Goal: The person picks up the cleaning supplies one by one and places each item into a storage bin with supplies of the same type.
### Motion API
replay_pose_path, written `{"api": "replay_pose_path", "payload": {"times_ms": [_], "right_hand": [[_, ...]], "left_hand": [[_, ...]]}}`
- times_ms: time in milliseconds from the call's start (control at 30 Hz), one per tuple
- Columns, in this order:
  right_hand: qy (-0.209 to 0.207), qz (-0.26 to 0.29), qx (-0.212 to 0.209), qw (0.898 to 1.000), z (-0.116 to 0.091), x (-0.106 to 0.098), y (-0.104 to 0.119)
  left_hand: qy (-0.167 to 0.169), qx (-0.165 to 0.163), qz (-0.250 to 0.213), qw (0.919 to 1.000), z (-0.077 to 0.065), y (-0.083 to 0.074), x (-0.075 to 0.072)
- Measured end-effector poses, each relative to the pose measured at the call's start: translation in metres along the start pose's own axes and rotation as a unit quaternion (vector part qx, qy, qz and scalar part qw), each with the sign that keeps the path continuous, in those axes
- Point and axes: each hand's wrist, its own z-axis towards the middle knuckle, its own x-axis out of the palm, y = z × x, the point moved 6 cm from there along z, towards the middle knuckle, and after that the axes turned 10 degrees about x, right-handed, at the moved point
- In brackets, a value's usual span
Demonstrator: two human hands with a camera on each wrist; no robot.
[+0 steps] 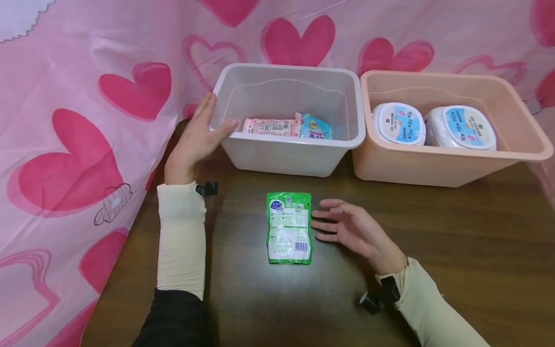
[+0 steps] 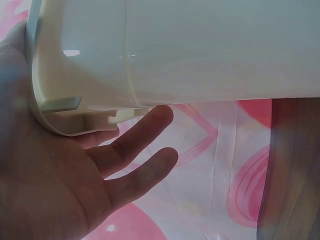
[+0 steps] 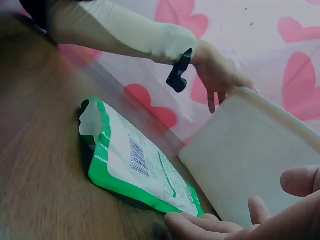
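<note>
My left hand (image 1: 197, 137) holds the front left corner of a light grey plastic bin (image 1: 286, 156), thumb over the rim. Two of its fingers (image 2: 145, 172) stretch loosely below the rim in the left wrist view. A green and white refill pouch (image 1: 289, 229) lies flat on the wooden table, printed text and a barcode facing up. Just to the pouch's right is my right hand (image 1: 353, 229), its fingers loosely extended and the fingertips right at the edge. In the right wrist view, those fingertips overlap the near corner of the pouch (image 3: 145, 160).
Inside the grey bin lie a pink packet (image 1: 273, 127) and a blue packet (image 1: 315, 127). Beside it stands a peach bin (image 1: 407, 166) with two white lidded tubs (image 1: 399, 124). A pink heart-patterned sheet (image 1: 130, 29) borders the dark table (image 1: 243, 294) at the back and left.
</note>
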Motion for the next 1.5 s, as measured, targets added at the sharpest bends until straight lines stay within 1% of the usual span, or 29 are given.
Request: {"api": "replay_pose_path", "payload": {"times_ms": [133,200,267,333,400,433,467,500,533,567,600,667,700,733,767,833,867,900,933,967,1067,1133,1167,1267,1333,1367,1400,1433,1500], "right_hand": [[-0.009,0.03,0.019,0.999,0.006,-0.002,-0.004],[-0.01,0.032,0.021,0.999,0.009,-0.004,-0.007],[-0.015,0.021,0.014,1.0,0.011,-0.005,-0.008],[-0.027,-0.016,-0.003,0.999,0.011,-0.005,-0.008],[-0.053,-0.082,-0.021,0.995,0.011,-0.004,-0.007],[-0.069,-0.128,-0.029,0.989,0.011,-0.003,-0.007],[-0.085,-0.181,-0.038,0.979,0.011,-0.001,-0.007],[-0.098,-0.244,-0.049,0.964,0.011,0.003,-0.007],[-0.117,-0.31,-0.058,0.942,0.012,0.006,-0.007],[-0.135,-0.375,-0.065,0.915,0.014,0.01,-0.008],[-0.155,-0.434,-0.07,0.884,0.016,0.014,-0.008],[-0.192,-0.535,-0.076,0.819,0.021,0.021,-0.01],[-0.209,-0.577,-0.076,0.786,0.023,0.025,-0.011],[-0.226,-0.611,-0.072,0.756,0.026,0.027,-0.012],[-0.239,-0.638,-0.071,0.729,0.028,0.031,-0.013],[-0.264,-0.674,-0.068,0.686,0.031,0.036,-0.013],[-0.276,-0.687,-0.069,0.668,0.031,0.038,-0.013],[-0.286,-0.695,-0.064,0.656,0.03,0.038,-0.011],[-0.294,-0.699,-0.062,0.649,0.03,0.037,-0.009],[-0.3,-0.703,-0.06,0.642,0.029,0.037,-0.007],[-0.308,-0.71,-0.048,0.631,0.029,0.033,-0.003],[-0.311,-0.722,-0.042,0.617,0.03,0.034,-0.003],[-0.312,-0.731,-0.041,0.606,0.032,0.036,-0.003],[-0.317,-0.761,-0.044,0.564,0.034,0.043,-0.006],[-0.321,-0.774,-0.057,0.542,0.034,0.047,-0.006],[-0.323,-0.779,-0.063,0.534,0.035,0.048,-0.007],[-0.325,-0.78,-0.068,0.531,0.035,0.049,-0.007],[-0.326,-0.778,-0.07,0.532,0.036,0.049,-0.007],[-0.328,-0.773,-0.069,0.539,0.037,0.048,-0.006]], "left_hand": [[-0.003,-0.008,-0.002,1.0,-0.004,0.006,-0.001],[-0.005,-0.008,-0.003,0.9999,-0.006,0.007,-0.002],[-0.007,-0.006,-0.007,0.9999,-0.007,0.007,-0.002],[-0.007,-0.001,-0.008,0.9999,-0.007,0.006,-0.001],[-0.006,0.002,-0.008,0.9999,-0.007,0.005,-0.001],[-0.005,0.003,-0.009,0.9999,-0.007,0.005,-0.001],[-0.004,0.003,-0.009,0.9999,-0.006,0.004,-0.001],[-0.003,0.003,-0.009,0.9999,-0.006,0.003,0.0],[-0.003,0.004,-0.009,0.9999,-0.005,0.003,0.0],[-0.002,0.004,-0.008,1.0,-0.005,0.002,-0.001],[-0.002,0.003,-0.008,1.0,-0.004,0.002,-0.001],[-0.001,0.002,-0.004,1.0,-0.004,0.001,0.0],[-0.001,0.0,-0.002,1.0,-0.004,0.001,0.0],[-0.001,-0.002,-0.001,1.0,-0.004,0.002,0.0],[0.0,-0.003,-0.001,1.0,-0.004,0.002,0.0],[-0.001,-0.003,-0.003,1.0,-0.005,0.002,0.001],[-0.001,-0.002,-0.006,1.0,-0.004,0.001,0.001],[-0.001,-0.001,-0.008,1.0,-0.004,0.001,0.002],[-0.001,0.001,-0.008,1.0,-0.003,0.0,0.002],[0.0,0.002,-0.008,1.0,-0.002,0.0,0.003],[0.003,0.0,-0.004,1.0,0.0,0.0,0.003],[0.004,-0.002,0.002,1.0,0.001,0.001,0.002],[0.004,-0.003,0.002,1.0,0.001,0.002,0.001],[0.003,0.001,0.004,1.0,0.002,0.003,0.001],[0.002,0.005,0.004,1.0,0.003,0.003,0.001],[0.001,0.006,0.004,1.0,0.003,0.003,0.001],[0.0,0.009,0.005,0.9999,0.003,0.003,0.001],[-0.001,0.014,0.007,0.9999,0.003,0.003,0.001],[-0.004,0.021,0.01,0.9997,0.003,0.003,0.0]]}}
